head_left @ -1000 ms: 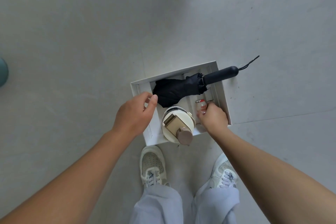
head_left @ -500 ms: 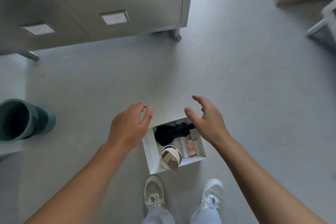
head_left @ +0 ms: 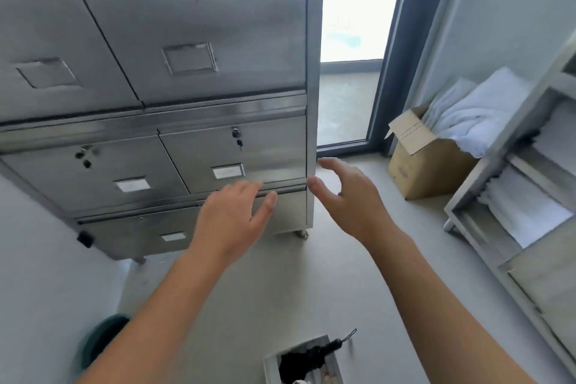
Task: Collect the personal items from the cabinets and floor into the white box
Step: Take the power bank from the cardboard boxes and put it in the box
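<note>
The white box (head_left: 270, 368) lies on the floor at the bottom edge of the view, partly cut off. A folded black umbrella (head_left: 307, 360) rests in it with its handle poking over the right rim. My left hand (head_left: 232, 217) and my right hand (head_left: 352, 199) are raised in front of me, both empty with fingers spread. They hover before the lower right drawers of a steel cabinet (head_left: 162, 78), whose drawers and doors are all closed.
A dark green bin (head_left: 99, 337) stands on the floor at lower left. A cardboard carton (head_left: 427, 159) with white cloth sits right of a glass door (head_left: 349, 47). A grey shelf unit (head_left: 511, 203) holding white sheets fills the right side.
The view has tilted up from the box on the floor to the cabinet front. Both hands left the box and rose, empty, to drawer height.
</note>
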The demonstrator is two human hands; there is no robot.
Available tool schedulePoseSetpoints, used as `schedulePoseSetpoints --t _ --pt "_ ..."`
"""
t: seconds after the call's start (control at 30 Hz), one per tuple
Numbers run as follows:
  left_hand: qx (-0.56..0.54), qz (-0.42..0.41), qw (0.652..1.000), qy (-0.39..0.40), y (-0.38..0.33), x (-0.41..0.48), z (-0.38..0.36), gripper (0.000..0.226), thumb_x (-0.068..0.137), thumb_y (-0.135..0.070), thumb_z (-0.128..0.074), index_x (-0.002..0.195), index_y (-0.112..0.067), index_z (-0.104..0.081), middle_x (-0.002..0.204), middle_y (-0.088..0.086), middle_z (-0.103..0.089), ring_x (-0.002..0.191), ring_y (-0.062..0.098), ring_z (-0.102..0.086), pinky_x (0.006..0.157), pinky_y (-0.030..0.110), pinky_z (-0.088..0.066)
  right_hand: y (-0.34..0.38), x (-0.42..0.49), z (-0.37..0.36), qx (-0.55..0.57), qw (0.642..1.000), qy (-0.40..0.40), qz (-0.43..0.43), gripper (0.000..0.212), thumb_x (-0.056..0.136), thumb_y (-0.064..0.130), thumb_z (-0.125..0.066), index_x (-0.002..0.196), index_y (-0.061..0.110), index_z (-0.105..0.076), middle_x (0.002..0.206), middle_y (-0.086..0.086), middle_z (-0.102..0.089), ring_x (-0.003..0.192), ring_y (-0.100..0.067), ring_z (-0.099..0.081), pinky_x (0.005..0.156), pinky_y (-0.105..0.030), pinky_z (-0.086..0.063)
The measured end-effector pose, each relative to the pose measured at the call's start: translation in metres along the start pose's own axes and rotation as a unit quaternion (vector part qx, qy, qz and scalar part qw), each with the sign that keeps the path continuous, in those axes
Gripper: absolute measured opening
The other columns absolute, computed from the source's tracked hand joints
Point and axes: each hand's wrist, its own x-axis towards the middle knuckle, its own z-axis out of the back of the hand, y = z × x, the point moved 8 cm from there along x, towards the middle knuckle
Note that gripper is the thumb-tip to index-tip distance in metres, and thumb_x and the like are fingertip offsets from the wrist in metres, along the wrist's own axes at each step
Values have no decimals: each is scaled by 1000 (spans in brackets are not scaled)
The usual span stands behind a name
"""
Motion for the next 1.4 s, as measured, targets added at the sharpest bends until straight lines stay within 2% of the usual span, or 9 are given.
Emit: schedulePoseSetpoints --t 0.2,0.43,0.67,0.93,1.13,1.4 --pt "3 -15 998 -61 -22 -36 131 72 94 -67 -12 135 -24 -53 137 -6 -56 124 15 -51 99 39 -43 107 -33 77 -4 998 -19 54 55 98 51 -55 146 25 -50 146 6 -56 137 -12 -46 106 -28 -37" --pt "-30 -30 987 -155 -43 -50 231 73 95 -70 -12 140 -24 -47 143 -8 -51 131 12 -45 103 39 -41 179 -38 143 -6 991 -75 107 56 99 51 -53 147 23 -48 146 6 -56 136 -12 -48 104 -23 -33" --pt "-33 -39 988 -146 -55 -70 222 71 94 -68 -14 138 -24 -49 141 -8 -52 128 12 -48 101 35 -39 184 -56 125 -10 994 -39 106 60 98 55 -52 149 25 -45 149 7 -53 139 -11 -45 106 -24 -32" --pt "-34 -16 988 -149 -49 -68 232 74 92 -69 -11 136 -24 -50 137 -9 -54 122 13 -50 98 35 -39 186 -57 131 -14 994 -44 101 63 97 57 -52 152 25 -43 151 8 -51 140 -12 -44 111 -29 -34" --pt "-50 -25 986 -158 -50 -73 226 68 95 -66 -16 133 -23 -53 134 -9 -57 119 13 -54 96 35 -43 180 -59 125 -9 995 -38 97 62 98 55 -53 151 25 -43 148 9 -54 137 -10 -46 105 -24 -33" --pt "-40 -21 987 -152 -52 -73 218 66 96 -64 -16 130 -23 -56 129 -10 -61 93 13 -62 89 34 -43 168 -56 129 -19 994 -48 95 62 98 52 -53 152 24 -42 153 6 -49 141 -12 -42 108 -24 -30"
